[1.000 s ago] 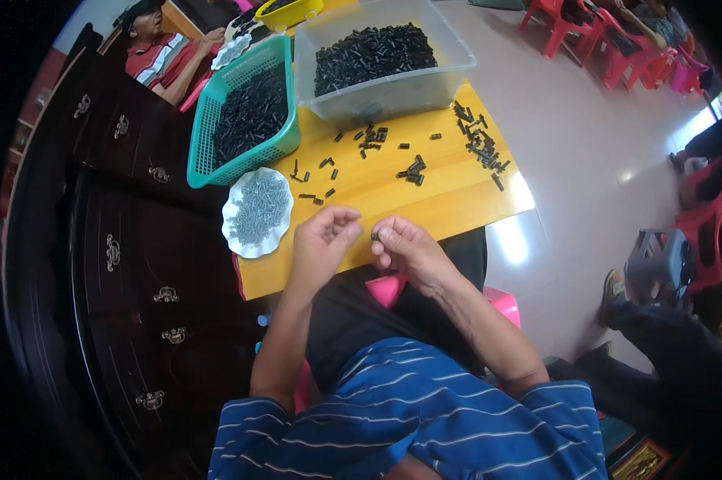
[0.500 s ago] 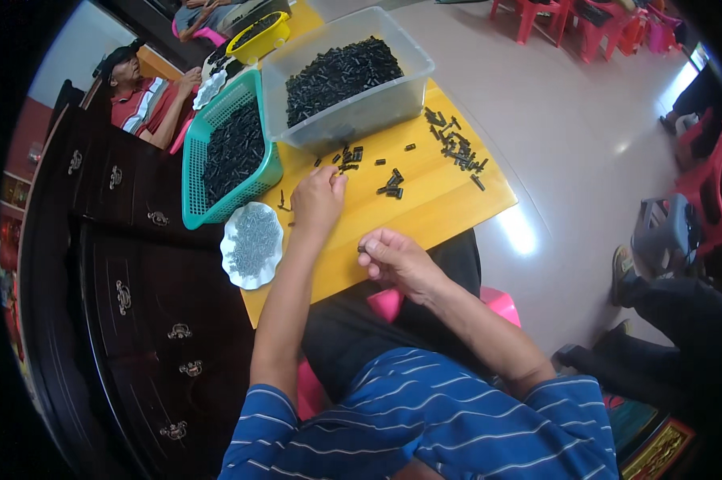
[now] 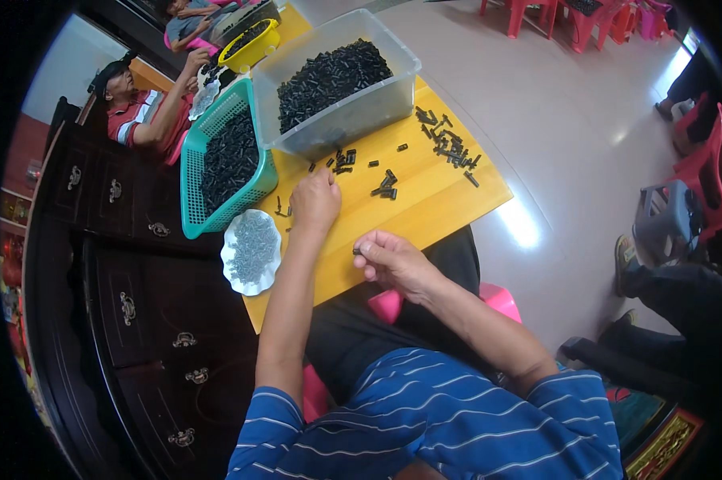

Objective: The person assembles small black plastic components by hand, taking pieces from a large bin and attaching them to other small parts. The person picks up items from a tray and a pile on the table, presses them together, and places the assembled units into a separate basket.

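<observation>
At the near side of a yellow wooden surface [image 3: 361,220], a small dark piece [image 3: 357,251] sits clamped between the thumb and fingers of my right grip [image 3: 397,262]. At 11 o'clock from it, my left grip [image 3: 316,200] extends to a cluster of short black pieces [image 3: 351,158]; its fingertips are mostly hidden, and I cannot tell whether they are closed on one. At 1 o'clock lies a small group of black tubes [image 3: 389,193]; beyond it, between 1 and 2 o'clock, a longer scatter of black parts [image 3: 455,152] trails along the surface's right side. At 9 o'clock, a white scalloped dish [image 3: 253,289] holds small silvery parts [image 3: 253,250]. At 10 o'clock, a teal basket [image 3: 253,192] carries a heap of black pieces, and beside it at 12 o'clock a translucent bin [image 3: 353,120] holds more. Farther out at 10 o'clock, another person [image 3: 145,120] in a red striped shirt raises an arm near a yellow basin [image 3: 253,58]. A dark cabinet [image 3: 161,288] with metal handles stands beyond the dish at 9 o'clock; toward 3 o'clock, a grey stool [image 3: 661,212] and a red chair [image 3: 709,164] stand on the shiny floor [image 3: 553,144].
</observation>
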Action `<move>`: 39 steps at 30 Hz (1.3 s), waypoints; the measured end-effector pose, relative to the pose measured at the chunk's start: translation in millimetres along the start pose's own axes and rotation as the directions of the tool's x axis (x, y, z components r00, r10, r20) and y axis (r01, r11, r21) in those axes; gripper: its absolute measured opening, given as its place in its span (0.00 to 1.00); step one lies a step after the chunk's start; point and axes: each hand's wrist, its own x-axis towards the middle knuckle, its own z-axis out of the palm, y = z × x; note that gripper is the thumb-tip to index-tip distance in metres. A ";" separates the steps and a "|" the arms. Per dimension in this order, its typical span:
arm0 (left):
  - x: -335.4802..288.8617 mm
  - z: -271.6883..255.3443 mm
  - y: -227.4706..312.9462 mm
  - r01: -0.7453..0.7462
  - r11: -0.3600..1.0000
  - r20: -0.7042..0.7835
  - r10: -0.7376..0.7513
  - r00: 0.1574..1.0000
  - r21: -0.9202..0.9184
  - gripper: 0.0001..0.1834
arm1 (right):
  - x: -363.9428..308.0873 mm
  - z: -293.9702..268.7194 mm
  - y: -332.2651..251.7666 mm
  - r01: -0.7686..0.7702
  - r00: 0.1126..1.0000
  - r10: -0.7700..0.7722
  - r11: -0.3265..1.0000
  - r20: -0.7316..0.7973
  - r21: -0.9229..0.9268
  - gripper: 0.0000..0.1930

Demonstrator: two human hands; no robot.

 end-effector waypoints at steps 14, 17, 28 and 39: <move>-103.6 -76.2 8.5 0.227 0.328 0.230 -0.028 0.973 -0.917 0.07 | -5.3 5.8 -5.9 0.042 0.998 -0.041 0.999 -0.049 0.009 0.09; -112.6 -75.3 9.9 0.207 0.311 0.210 -0.023 0.977 -0.928 0.08 | -5.1 6.8 -4.6 0.039 0.999 -0.039 0.999 -0.025 0.000 0.09; -121.3 -66.5 13.5 0.227 0.312 0.227 -0.035 0.973 -0.923 0.06 | -6.4 8.0 -4.4 0.043 0.999 -0.042 0.999 -0.010 0.014 0.07; -116.5 -72.0 8.0 0.224 0.365 0.246 0.015 0.969 -0.904 0.05 | -4.8 8.0 3.8 0.066 0.998 -0.066 0.997 0.001 -0.028 0.08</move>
